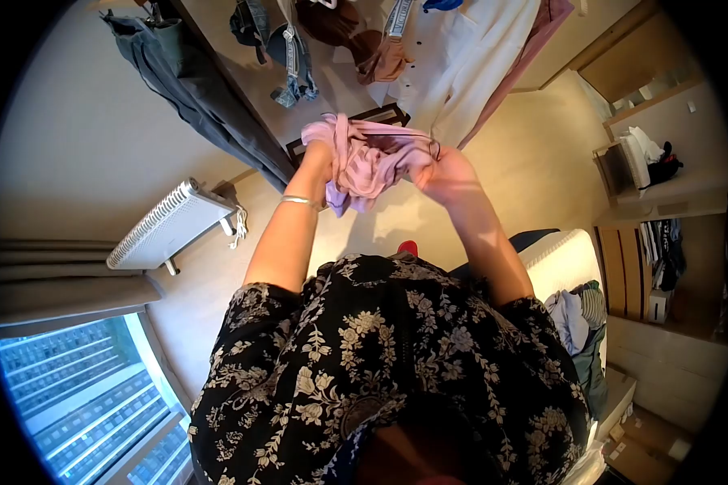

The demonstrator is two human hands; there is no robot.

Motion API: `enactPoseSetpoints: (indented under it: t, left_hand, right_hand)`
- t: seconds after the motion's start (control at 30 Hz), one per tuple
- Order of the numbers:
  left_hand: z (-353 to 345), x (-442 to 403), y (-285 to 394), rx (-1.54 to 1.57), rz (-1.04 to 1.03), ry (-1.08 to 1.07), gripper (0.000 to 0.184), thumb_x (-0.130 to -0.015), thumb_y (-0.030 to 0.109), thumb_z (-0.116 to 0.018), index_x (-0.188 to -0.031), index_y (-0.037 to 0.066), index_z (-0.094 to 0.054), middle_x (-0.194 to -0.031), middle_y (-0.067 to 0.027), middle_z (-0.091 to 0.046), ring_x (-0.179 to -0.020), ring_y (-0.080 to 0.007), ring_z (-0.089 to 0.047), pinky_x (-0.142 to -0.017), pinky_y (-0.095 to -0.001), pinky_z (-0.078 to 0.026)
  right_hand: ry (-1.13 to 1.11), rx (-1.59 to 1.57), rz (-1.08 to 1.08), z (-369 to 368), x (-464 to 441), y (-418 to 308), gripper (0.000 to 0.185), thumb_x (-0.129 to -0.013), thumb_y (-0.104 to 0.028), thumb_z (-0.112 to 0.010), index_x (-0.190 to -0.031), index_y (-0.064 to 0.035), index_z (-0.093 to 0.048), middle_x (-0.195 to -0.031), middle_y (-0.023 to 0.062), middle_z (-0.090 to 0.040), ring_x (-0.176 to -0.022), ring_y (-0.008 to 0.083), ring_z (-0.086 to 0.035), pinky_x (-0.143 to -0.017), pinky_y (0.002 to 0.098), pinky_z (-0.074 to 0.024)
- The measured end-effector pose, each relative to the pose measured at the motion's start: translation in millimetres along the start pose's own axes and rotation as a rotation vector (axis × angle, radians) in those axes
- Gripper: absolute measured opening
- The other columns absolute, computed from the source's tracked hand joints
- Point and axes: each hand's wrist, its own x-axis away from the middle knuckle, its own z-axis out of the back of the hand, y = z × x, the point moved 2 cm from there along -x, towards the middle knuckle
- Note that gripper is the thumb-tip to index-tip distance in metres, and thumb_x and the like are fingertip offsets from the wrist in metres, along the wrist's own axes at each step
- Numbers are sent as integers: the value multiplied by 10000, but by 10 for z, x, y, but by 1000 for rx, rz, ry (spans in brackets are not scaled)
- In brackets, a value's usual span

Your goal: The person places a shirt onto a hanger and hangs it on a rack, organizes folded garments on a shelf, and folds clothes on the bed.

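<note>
A crumpled pink garment (372, 166) with thin dark edging hangs between my two hands, in front of my chest. My left hand (319, 158), with a bangle at the wrist, grips its left side; the cloth covers most of those fingers. At the other side my right hand (446, 174) is closed on the garment's edge. A lilac piece of cloth (337, 199) shows below the pink folds near my left hand. Whether it belongs to the same garment, I cannot tell.
Ahead hang dark trousers (210, 97), bras (368, 52) and white trousers (469, 69). A white heater (170, 226) stands on the floor at left. To the right, clothes (578, 319) lie on a bed (562, 259). Shelves (639, 267) line the right side.
</note>
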Motion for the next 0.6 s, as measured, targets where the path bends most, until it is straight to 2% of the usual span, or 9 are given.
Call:
enactPoseSetpoints:
  t: [0.03,0.1,0.13,0.27,0.3,0.4,0.47,0.57,0.6]
  left_hand:
    - [58,-149,-31,-485,-76,169,173,-863,167,-527,-895,41,-641,-856,-115,-656,-748,-200,-612,-689,-313,-497]
    - [127,-178,-122,-431,-23,86,178,-867,162,-520,-910,39,-641,-877,-111,-656,-768,-195,-611,-703,-307,-495]
    - [163,-181,-164,-379,23,-4,183,-871,158,-514,-925,37,-641,-898,-107,-656,-787,-190,-609,-716,-302,-493]
    - [260,-175,-268,-185,212,-369,213,-886,139,-488,-985,29,-642,-980,-92,-655,-866,-169,-604,-768,-280,-484]
    - [180,224,302,-444,299,-322,247,-890,127,-481,-1059,27,-631,-1045,-87,-640,-895,-150,-594,-783,-270,-476]
    - [287,165,235,-206,257,-119,297,-907,187,-429,-996,14,-653,-994,-118,-649,-857,-177,-615,-720,-274,-496]
    - [320,253,331,-409,121,-108,316,-902,176,-436,-1099,8,-615,-1052,-100,-642,-910,-173,-610,-774,-258,-475]
    - [367,566,602,-837,53,-64,329,-890,193,-480,-1137,7,-594,-1081,-110,-636,-963,-190,-601,-800,-265,-460]
    - [406,579,605,-1073,-18,-75,313,-866,257,-545,-1110,77,-622,-1054,-119,-645,-914,-229,-622,-775,-283,-470]
  right_hand:
    - [2,-1,-9,-146,-10,125,176,-913,-69,-353,-914,15,-508,-805,76,-556,-690,169,-553,-583,255,-488]
    - [378,294,154,-504,5,246,195,-906,-61,-373,-977,20,-536,-814,60,-563,-666,134,-543,-571,246,-480]
    - [203,215,163,-354,-16,108,219,-911,-67,-388,-1036,18,-547,-814,48,-578,-677,123,-562,-578,253,-492]
    - [277,259,178,-193,48,-207,206,-899,-46,-432,-1048,25,-555,-845,67,-617,-757,130,-603,-639,265,-515]
    - [279,252,179,-290,61,-139,206,-899,-46,-432,-1048,25,-555,-845,67,-617,-757,130,-603,-639,265,-515]
    - [441,425,277,-241,83,-110,222,-902,-76,-450,-1075,12,-559,-891,88,-626,-784,122,-603,-623,260,-523]
    - [234,1518,661,19,70,-301,273,-907,-141,-467,-1130,-5,-548,-942,94,-631,-804,125,-605,-633,275,-528]
    - [654,1304,293,-505,253,-265,304,-891,-164,-491,-1143,-4,-550,-993,102,-632,-825,150,-609,-690,285,-519]
    - [721,1643,417,-627,267,-206,262,-899,-151,-468,-1123,-61,-568,-892,55,-634,-775,153,-612,-580,268,-508]
